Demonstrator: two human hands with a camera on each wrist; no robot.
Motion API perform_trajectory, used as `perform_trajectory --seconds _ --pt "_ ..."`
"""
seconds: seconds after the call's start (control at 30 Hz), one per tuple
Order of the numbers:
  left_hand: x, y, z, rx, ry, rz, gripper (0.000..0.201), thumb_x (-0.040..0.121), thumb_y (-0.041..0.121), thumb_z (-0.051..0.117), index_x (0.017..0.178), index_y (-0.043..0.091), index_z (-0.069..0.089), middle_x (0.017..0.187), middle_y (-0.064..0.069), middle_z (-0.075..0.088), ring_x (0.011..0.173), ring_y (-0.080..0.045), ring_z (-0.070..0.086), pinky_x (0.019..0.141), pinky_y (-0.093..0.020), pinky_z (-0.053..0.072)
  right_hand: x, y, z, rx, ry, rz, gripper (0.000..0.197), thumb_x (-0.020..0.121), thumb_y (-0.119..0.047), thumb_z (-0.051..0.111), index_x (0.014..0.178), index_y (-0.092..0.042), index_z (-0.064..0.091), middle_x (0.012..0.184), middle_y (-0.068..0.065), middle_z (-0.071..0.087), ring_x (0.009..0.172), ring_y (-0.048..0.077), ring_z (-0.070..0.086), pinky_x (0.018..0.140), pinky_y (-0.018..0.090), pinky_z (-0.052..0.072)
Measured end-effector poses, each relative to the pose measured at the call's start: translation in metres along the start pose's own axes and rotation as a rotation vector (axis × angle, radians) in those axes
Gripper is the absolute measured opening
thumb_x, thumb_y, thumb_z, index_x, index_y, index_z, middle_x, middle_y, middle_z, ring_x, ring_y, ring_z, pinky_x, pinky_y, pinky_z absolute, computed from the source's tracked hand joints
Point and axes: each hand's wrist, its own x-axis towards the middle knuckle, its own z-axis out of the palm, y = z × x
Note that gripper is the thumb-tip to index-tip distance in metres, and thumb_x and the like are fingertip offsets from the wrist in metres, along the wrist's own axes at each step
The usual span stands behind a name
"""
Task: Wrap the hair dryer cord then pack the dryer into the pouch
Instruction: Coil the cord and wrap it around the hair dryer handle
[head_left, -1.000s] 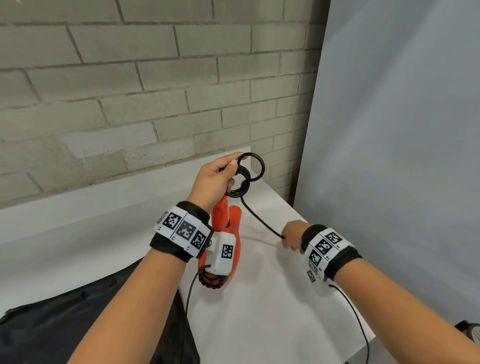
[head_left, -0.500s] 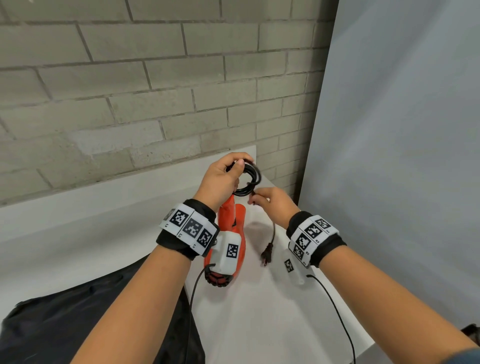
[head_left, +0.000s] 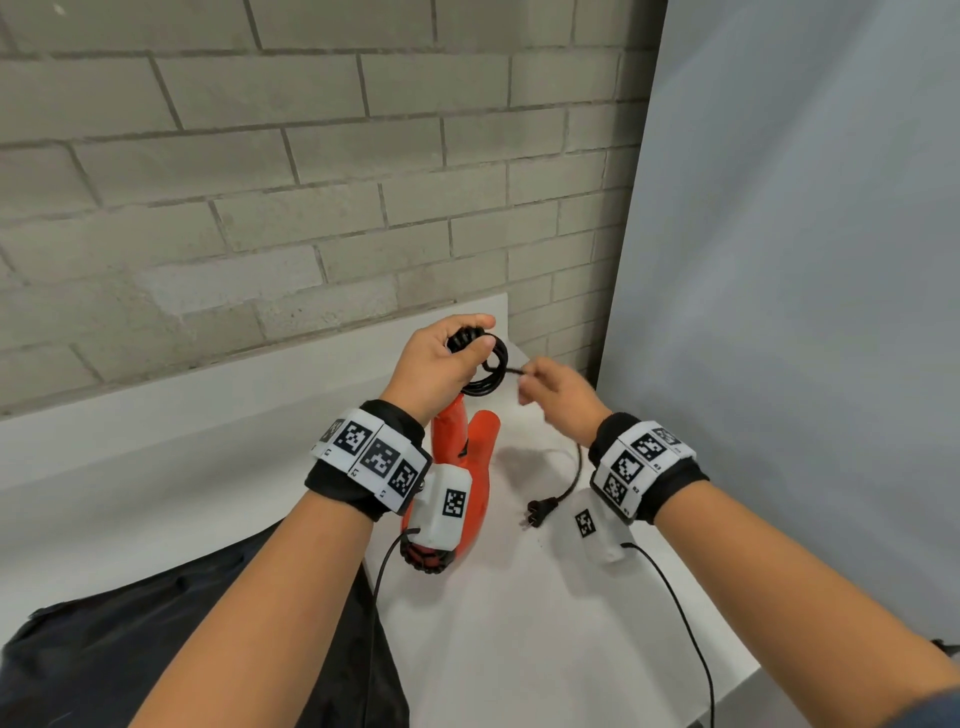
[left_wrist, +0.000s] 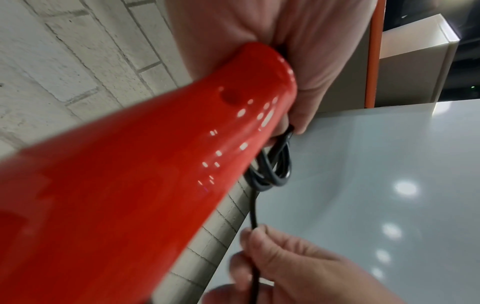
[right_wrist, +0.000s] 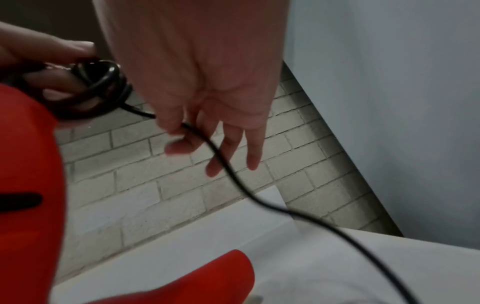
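Looking down from the head camera, one glossy red hair dryer (head_left: 470, 467) stands tilted above the white table (head_left: 519, 623), its dark grille end lowest. The left hand (head_left: 436, 364) is curled round the handle top and a bundle of black cord (head_left: 488, 371) wound in several loops. The right hand (head_left: 558, 392) pinches the free run of cord just beside the loops; from there the cord drops to one two-pin plug (head_left: 537, 506) lying on the table. One black pouch (head_left: 156, 649) lies at the near left edge of the table.

At the left wrist, the red handle (left_wrist: 155, 174) fills the frame, shiny, with a small round dimple. The left hand's fingers (left_wrist: 306, 82) close over its end and the loops (left_wrist: 272, 170). Below, the right hand (left_wrist: 285, 267) pinches the cord between thumb and forefinger.

At the right wrist, the thumb and forefinger (right_wrist: 179, 131) pinch the cord (right_wrist: 233, 176) while the other three fingers hang loosely straight. The loops (right_wrist: 103, 86) sit in the left hand (right_wrist: 52, 61), beside the blurred red dryer body (right_wrist: 26, 164).
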Motion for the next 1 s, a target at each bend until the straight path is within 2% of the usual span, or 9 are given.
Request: perform_trajectory --seconds 0.1,0.27,0.47,0.53,0.57,0.6,0.63,0.73,1.0 --pt "-0.002 0.004 0.000 -0.021 -0.041 -0.016 0.019 0.084 0.006 0.059 0.075 0.022 0.061 0.046 0.013 0.052 0.042 -0.007 0.035 0.047 -0.019 0.032 0.010 0.002 -0.015 0.109 0.226 0.020 0.026 0.093 -0.009 0.044 0.071 -0.023 0.047 0.061 -0.002 0.045 0.048 0.002 0.046 0.056 0.017 0.039" --pt "-0.003 0.009 0.004 0.022 -0.091 -0.003 0.021 0.086 0.013 0.059 0.068 0.024 0.056 0.057 0.009 0.053 0.041 -0.003 0.036 0.049 -0.021 0.033 0.015 -0.028 -0.034 0.079 0.368 -0.149 0.015 0.090 -0.007 0.048 0.078 -0.016 0.051 0.064 -0.009 0.045 0.062 0.008 0.041 0.066 0.027 0.037" --pt "-0.003 0.009 0.002 0.101 -0.154 -0.074 0.023 0.087 0.014 0.057 0.107 0.025 0.058 0.080 -0.004 0.056 0.055 -0.021 0.045 0.059 -0.028 0.042 0.003 -0.062 -0.040 0.123 0.355 -0.290 0.015 0.090 -0.005 0.047 0.082 -0.015 0.053 0.063 -0.009 0.046 0.056 -0.002 0.044 0.061 0.018 0.038" --pt "-0.003 0.013 0.003 0.128 -0.190 -0.077 0.033 0.087 0.009 0.056 0.119 0.015 0.056 0.104 -0.008 0.064 0.070 -0.025 0.061 0.073 -0.034 0.051 0.002 -0.067 -0.039 0.130 0.331 -0.314 0.017 0.090 -0.004 0.047 0.082 -0.017 0.053 0.064 -0.010 0.047 0.056 -0.006 0.047 0.062 0.017 0.040" --pt "-0.004 0.015 0.003 0.129 -0.215 -0.074 0.033 0.087 0.006 0.055 0.120 0.011 0.056 0.108 -0.007 0.065 0.084 -0.021 0.061 0.070 -0.030 0.052 0.003 -0.069 -0.038 0.130 0.313 -0.321 0.017 0.090 -0.004 0.047 0.082 -0.017 0.053 0.064 -0.010 0.048 0.057 -0.006 0.048 0.063 0.017 0.041" --pt "-0.004 0.016 0.003 0.116 -0.241 -0.072 0.031 0.087 0.004 0.054 0.118 0.009 0.057 0.104 -0.006 0.066 0.055 -0.009 0.062 0.058 -0.021 0.050 0.003 -0.069 -0.038 0.134 0.300 -0.325 0.018 0.090 -0.003 0.047 0.081 -0.018 0.053 0.065 -0.010 0.048 0.058 -0.006 0.048 0.064 0.017 0.042" --pt "-0.004 0.016 0.004 0.097 -0.253 -0.070 0.027 0.088 0.004 0.053 0.113 0.010 0.060 0.097 -0.003 0.067 0.044 -0.005 0.050 0.048 -0.016 0.041 0.004 -0.068 -0.038 0.141 0.293 -0.324 0.020 0.090 -0.003 0.047 0.080 -0.019 0.053 0.065 -0.009 0.048 0.058 -0.005 0.048 0.065 0.018 0.043" --pt "-0.002 0.012 0.003 0.060 -0.154 -0.076 0.016 0.089 0.009 0.053 0.094 0.021 0.063 0.085 0.003 0.065 0.041 -0.004 0.033 0.045 -0.014 0.029 0.006 -0.056 -0.041 0.187 0.282 -0.287 0.028 0.091 -0.006 0.047 0.074 -0.028 0.051 0.065 -0.007 0.050 0.059 -0.002 0.048 0.066 0.020 0.044" --pt "0.006 0.001 0.005 0.047 -0.003 -0.063 0.010 0.088 0.017 0.056 0.082 0.023 0.060 0.054 0.012 0.050 0.041 -0.006 0.035 0.046 -0.015 0.033 -0.014 0.026 -0.023 0.000 0.017 0.117 0.008 0.087 -0.014 0.057 0.080 -0.015 0.060 0.075 -0.006 0.058 0.074 0.009 0.053 0.080 0.027 0.040"
